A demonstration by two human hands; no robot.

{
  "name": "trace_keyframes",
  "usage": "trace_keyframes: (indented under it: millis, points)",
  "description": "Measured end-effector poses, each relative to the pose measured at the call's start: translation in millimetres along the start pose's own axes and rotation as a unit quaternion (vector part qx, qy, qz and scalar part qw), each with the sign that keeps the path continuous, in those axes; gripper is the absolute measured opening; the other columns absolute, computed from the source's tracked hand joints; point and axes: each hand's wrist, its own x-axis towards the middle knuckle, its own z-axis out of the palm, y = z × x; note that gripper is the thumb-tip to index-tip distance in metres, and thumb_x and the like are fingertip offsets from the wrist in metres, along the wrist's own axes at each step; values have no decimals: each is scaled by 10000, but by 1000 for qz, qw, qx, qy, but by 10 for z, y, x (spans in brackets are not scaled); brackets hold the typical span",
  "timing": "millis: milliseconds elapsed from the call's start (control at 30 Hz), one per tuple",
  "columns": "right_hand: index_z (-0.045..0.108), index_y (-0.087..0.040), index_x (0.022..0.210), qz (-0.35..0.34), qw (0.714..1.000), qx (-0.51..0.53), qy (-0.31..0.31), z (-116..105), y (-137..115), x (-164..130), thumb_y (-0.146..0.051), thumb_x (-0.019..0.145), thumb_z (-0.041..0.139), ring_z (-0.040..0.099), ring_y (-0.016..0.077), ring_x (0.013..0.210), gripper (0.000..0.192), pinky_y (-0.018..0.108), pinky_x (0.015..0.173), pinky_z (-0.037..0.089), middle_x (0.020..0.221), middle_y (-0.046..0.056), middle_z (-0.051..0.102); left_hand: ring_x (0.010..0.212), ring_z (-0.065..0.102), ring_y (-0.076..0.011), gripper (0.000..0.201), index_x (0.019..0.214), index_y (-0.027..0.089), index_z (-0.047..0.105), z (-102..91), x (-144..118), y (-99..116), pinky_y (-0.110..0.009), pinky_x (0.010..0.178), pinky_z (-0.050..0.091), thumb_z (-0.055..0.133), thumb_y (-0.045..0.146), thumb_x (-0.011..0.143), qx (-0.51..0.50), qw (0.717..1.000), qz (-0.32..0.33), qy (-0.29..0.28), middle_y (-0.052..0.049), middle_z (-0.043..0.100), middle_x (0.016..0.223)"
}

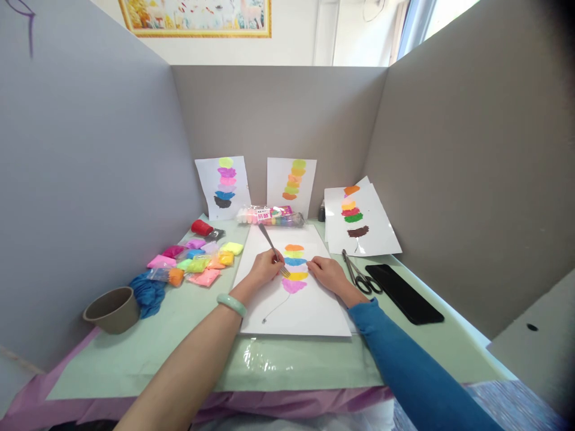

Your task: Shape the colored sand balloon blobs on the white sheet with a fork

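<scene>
My left hand (264, 267) grips a metal fork (273, 248), its tines pressed into a stack of coloured clay smears (295, 266) on a white sheet of paper (305, 311). The smears run orange, green, blue, yellow and pink from top to bottom, with a thin drawn line trailing below. My right hand (327, 272) rests flat on the paper just right of the smears and holds nothing. A green bangle sits on my left wrist; my right arm wears a blue sleeve.
Small bags of coloured clay (200, 260) lie at the left, with a blue cloth (148, 293) and a brown cup (112, 308). Scissors (359, 275) and a black phone (404, 293) lie at the right. Finished sheets (359, 218) lean on grey partition walls. A clay pack (269, 215) lies behind.
</scene>
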Motion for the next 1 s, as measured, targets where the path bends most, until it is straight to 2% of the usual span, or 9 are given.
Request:
trace_keyframes:
  millis: [467,1000]
  points:
    - [677,-207,796,-2,1000,0,2,-1,1,-5,-362,926,437,587,153,771,314,240,627,308,820,39,702,351,451,-64,115,737,170,563,-46,6,-10,-168,402,348,576,56,726,-3,1000,-14,14,91,490,470]
    - [678,-208,788,-3,1000,4,2,-3,8,-3,-363,925,436,581,151,756,318,239,634,315,795,37,695,345,458,-71,115,740,173,580,-73,59,-114,-175,402,339,567,61,720,18,999,-9,30,86,503,468]
